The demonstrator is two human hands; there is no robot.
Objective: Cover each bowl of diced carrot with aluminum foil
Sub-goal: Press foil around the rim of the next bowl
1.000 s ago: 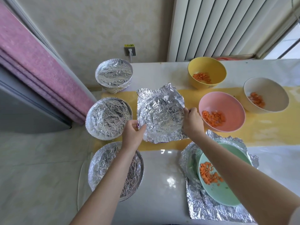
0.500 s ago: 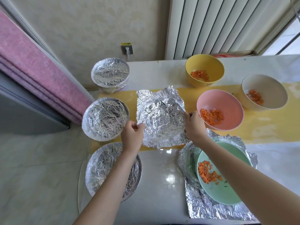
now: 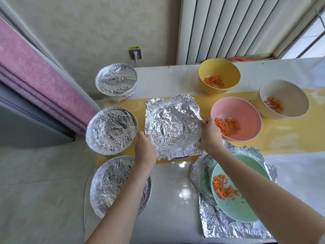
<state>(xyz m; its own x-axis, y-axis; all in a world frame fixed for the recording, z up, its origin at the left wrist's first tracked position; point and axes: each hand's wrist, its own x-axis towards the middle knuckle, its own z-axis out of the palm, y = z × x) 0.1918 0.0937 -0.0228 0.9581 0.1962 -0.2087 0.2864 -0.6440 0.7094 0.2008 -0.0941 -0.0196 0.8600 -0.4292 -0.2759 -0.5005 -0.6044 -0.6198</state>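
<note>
Here the white table (image 3: 175,199) carries eight bowls. Three foil-covered bowls (image 3: 111,130) line its left side. At near right, a green bowl (image 3: 246,210) of diced carrot sits on a loose foil sheet (image 3: 219,228). The pink bowl (image 3: 246,131), cream bowl (image 3: 288,95) and yellow bowl (image 3: 219,71) hold carrot too, uncovered.

In the middle, a roughly square centre foil (image 3: 173,127) drapes flat over the almost hidden purple bowl (image 3: 181,157), with its far corners loose and no clear long axis. The left hand (image 3: 146,150) and right hand (image 3: 209,134) pinch its side edges.

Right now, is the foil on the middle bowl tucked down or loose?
Loose. The foil sheet lies over it, corners sticking out untucked; the left hand and right hand grip its side edges.
</note>
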